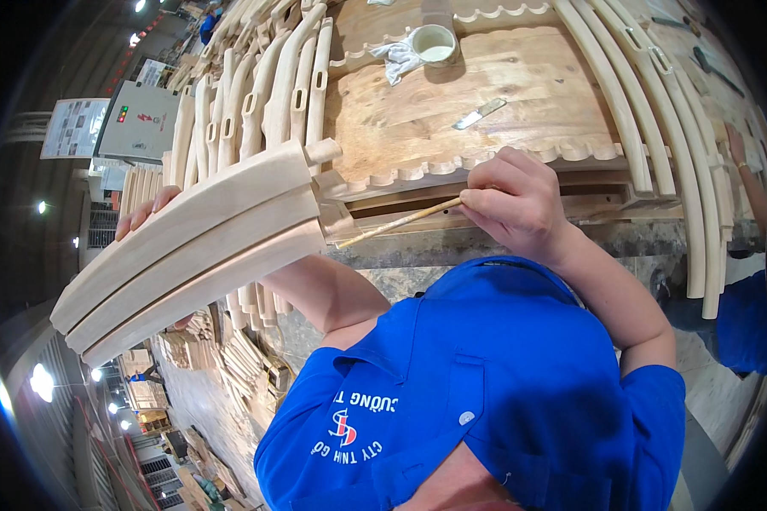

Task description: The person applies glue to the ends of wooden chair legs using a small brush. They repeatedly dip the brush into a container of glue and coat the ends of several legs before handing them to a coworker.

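Note:
My left hand (pixel 149 211) grips a set of three curved, pale wooden slats (pixel 196 238) lying side by side, held up at the left. Only its fingertips show over the far edge; the slats hide the rest. Short tenons stick out from the slats' right ends, one of them a squared tenon (pixel 339 220). My right hand (pixel 516 200) pinches a thin yellowish stick (pixel 409 220) between thumb and fingers. The stick slants down to the left, its tip close beside the lowest tenon; whether they touch I cannot tell.
On the wooden workbench (pixel 383 128) stand a cup of whitish liquid (pixel 435 47), a white cloth (pixel 398 61) and a flat blade (pixel 481 113). Scalloped rails (pixel 486 159) edge it. Curved wooden parts (pixel 268 102) crowd the left, more curved pieces (pixel 626 102) the right. Another person's blue sleeve (pixel 746 328) shows far right.

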A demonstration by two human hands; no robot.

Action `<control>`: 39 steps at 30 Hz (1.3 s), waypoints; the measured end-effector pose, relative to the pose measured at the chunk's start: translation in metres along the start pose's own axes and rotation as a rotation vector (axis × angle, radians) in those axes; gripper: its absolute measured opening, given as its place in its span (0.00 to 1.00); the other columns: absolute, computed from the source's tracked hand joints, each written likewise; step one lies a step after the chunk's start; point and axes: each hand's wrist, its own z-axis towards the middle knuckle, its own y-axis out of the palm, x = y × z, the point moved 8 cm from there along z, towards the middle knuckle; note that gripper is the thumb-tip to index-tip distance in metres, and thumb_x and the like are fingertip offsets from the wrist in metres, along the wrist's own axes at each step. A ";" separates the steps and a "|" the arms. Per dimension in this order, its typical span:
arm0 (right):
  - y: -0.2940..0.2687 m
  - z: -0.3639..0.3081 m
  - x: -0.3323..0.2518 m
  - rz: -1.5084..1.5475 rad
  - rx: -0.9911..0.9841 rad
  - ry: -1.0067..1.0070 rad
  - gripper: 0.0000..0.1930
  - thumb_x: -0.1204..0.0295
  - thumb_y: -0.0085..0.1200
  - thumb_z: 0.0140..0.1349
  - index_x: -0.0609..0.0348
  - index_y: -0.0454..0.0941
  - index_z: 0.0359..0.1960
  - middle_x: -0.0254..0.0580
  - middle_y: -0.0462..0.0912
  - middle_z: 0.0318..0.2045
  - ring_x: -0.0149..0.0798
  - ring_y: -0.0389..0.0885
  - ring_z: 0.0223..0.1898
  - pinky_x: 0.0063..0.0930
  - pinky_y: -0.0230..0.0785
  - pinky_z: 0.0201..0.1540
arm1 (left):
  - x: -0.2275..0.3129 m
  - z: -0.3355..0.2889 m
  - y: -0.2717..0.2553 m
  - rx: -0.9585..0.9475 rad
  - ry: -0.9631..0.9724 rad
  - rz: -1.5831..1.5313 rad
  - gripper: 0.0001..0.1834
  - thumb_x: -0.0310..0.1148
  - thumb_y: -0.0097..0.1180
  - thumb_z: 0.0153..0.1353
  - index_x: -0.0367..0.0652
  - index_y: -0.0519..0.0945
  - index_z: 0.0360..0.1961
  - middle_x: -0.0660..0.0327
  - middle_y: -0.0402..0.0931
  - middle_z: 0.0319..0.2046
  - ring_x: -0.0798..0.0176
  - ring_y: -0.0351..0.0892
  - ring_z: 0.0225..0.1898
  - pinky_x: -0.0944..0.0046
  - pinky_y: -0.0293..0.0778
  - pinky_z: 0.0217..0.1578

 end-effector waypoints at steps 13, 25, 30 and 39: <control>-0.002 0.037 0.157 -0.542 -0.356 0.467 0.09 0.69 0.45 0.61 0.57 0.78 0.33 0.45 0.81 0.30 0.48 0.80 0.33 0.41 0.72 0.34 | 0.088 -0.015 -0.007 0.419 0.386 1.096 0.50 0.58 0.60 0.40 0.41 0.60 0.61 0.48 0.67 0.49 0.49 0.71 0.54 0.46 0.71 0.55; 0.087 0.107 0.212 -0.968 -0.816 0.354 0.09 0.73 0.52 0.56 0.49 0.83 0.36 0.36 0.84 0.37 0.39 0.83 0.39 0.34 0.74 0.34 | 0.111 -0.009 0.042 -0.299 0.494 2.766 0.59 0.55 0.69 0.38 0.48 0.49 0.68 0.44 0.58 0.56 0.44 0.60 0.57 0.36 0.64 0.53; 0.077 0.073 0.245 -0.777 -0.657 0.594 0.09 0.71 0.50 0.56 0.54 0.83 0.36 0.43 0.84 0.36 0.44 0.83 0.39 0.40 0.75 0.37 | 0.111 -0.023 0.047 -0.471 0.472 2.883 0.55 0.55 0.69 0.38 0.46 0.57 0.65 0.42 0.58 0.56 0.39 0.60 0.56 0.37 0.63 0.49; 0.073 0.000 0.278 -0.078 -0.267 0.847 0.11 0.68 0.47 0.57 0.63 0.79 0.31 0.56 0.81 0.33 0.54 0.79 0.38 0.43 0.70 0.42 | 0.105 -0.024 0.039 -0.495 0.385 2.942 0.50 0.45 0.71 0.36 0.54 0.59 0.63 0.46 0.56 0.58 0.41 0.59 0.54 0.44 0.61 0.46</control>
